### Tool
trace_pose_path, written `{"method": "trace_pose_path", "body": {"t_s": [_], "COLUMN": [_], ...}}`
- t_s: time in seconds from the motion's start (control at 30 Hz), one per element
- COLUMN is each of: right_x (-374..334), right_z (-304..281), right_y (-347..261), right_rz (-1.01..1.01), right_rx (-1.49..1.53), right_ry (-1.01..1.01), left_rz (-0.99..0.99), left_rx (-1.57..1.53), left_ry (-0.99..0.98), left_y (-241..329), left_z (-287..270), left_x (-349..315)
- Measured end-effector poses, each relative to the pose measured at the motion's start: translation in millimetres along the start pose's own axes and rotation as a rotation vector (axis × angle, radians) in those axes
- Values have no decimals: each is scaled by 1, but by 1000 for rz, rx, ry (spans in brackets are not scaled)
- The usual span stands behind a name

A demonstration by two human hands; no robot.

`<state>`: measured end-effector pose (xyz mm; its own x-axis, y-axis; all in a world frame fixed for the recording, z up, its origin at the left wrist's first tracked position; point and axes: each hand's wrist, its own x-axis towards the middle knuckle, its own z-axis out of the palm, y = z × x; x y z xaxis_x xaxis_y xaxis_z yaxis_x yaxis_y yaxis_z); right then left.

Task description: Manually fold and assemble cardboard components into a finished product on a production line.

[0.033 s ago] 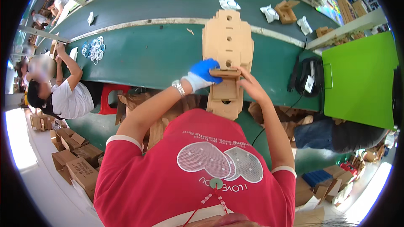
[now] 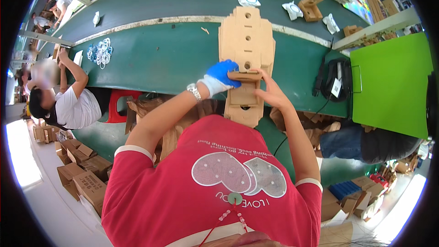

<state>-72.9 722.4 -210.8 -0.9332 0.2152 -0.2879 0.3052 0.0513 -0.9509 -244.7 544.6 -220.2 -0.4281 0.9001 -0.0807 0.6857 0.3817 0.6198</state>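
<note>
A partly folded small brown cardboard box [image 2: 242, 95] lies on a stack of flat die-cut cardboard blanks [image 2: 247, 27], which reaches over the table's near edge toward my body. My left hand [image 2: 220, 77], in a blue and white glove, grips the box's left side by its raised wall. Bare, my right hand [image 2: 270, 89] closes on the right side, with fingers at the far corner of that wall and the thumb toward the inside. The near end of the box lies flat over the blanks. Parts of the left fingers are hidden behind the raised wall.
White wrapped packets [image 2: 292, 11] and a small open box [image 2: 311, 9] lie on the dark belt beyond the green table [image 2: 178, 50]. Loose rings [image 2: 100, 53] are at left, near a seated co-worker [image 2: 77, 100]. A black bag [image 2: 336, 80] and a green panel [image 2: 388, 87] stand right.
The raised wall and both hands sit slightly higher in the picture, and the right fingers have shifted a little along the box. Both hands still hold it.
</note>
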Motion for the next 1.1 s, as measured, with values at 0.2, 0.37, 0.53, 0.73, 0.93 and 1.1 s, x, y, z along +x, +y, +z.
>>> {"method": "trace_pose_path", "body": {"t_s": [0.2, 0.37, 0.53, 0.73, 0.93, 1.1], "right_x": [28, 34, 30, 31, 28, -16], "right_z": [29, 33, 27, 31, 32, 40], "right_y": [6, 5, 10, -3, -40, 5], "right_rz": [-253, -255, -219, -82, -10, 6], "right_rx": [-542, -436, -442, -223, 366, 153], "right_ry": [416, 406, 389, 593, 533, 893], "left_rz": [-12, 59, -128, -443, -681, -594], "left_rx": [-24, 36, -7, -1199, -1469, -1403], "left_ry": [54, 138, 39, -45, 286, 456], "left_y": [-3, -2, 9, 18, -27, -120], "left_z": [17, 24, 15, 1, -46, -81], "left_x": [11, 7, -9, -72, -40, 75]}}
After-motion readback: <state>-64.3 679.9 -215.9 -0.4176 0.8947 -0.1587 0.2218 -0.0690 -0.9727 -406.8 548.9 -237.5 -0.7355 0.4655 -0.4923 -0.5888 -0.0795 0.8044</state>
